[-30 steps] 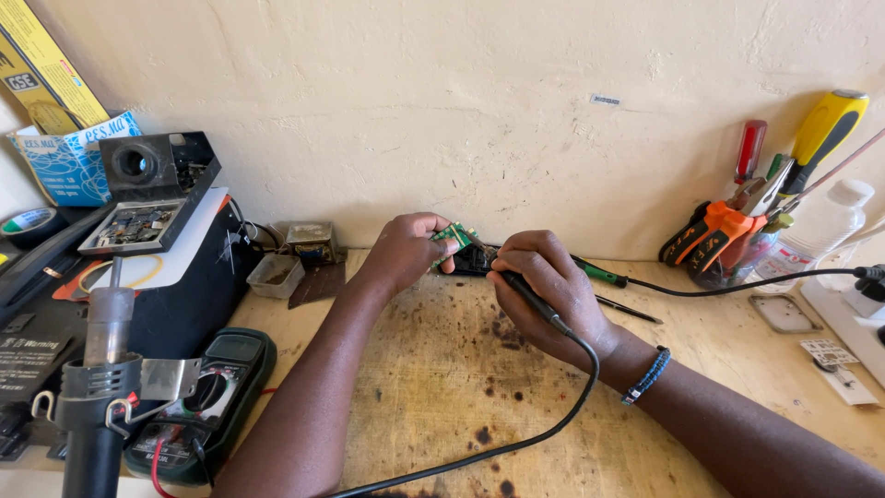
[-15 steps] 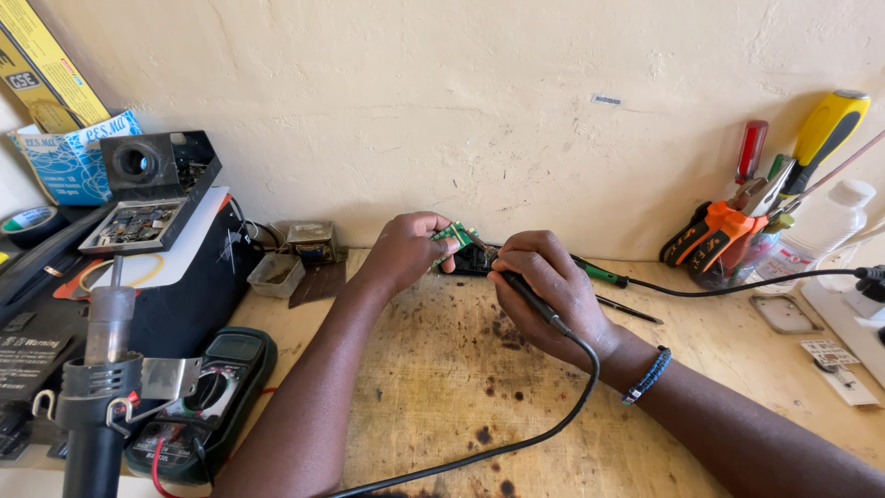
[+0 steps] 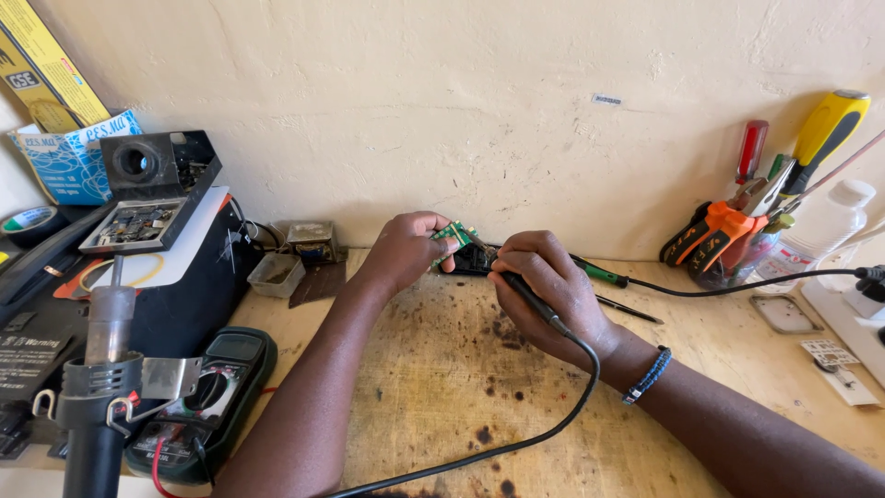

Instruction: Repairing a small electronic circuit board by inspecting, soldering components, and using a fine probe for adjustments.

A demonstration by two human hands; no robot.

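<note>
My left hand (image 3: 406, 251) pinches a small green circuit board (image 3: 451, 232) and holds it tilted just above the stained wooden bench (image 3: 442, 397). My right hand (image 3: 544, 290) grips a black soldering iron (image 3: 530, 300) like a pen, its tip pointing up-left at the board. The iron's black cable (image 3: 516, 443) loops down past my right wrist toward the front edge. A dark holder or part (image 3: 472, 262) sits under the board between the two hands, partly hidden.
A green multimeter (image 3: 212, 392) and a hot-air gun (image 3: 97, 387) stand at the front left. A black box with an opened device (image 3: 138, 226) is at the left. Pliers and screwdrivers (image 3: 737, 221) lean in a jar at the right, next to a white power strip (image 3: 853, 314).
</note>
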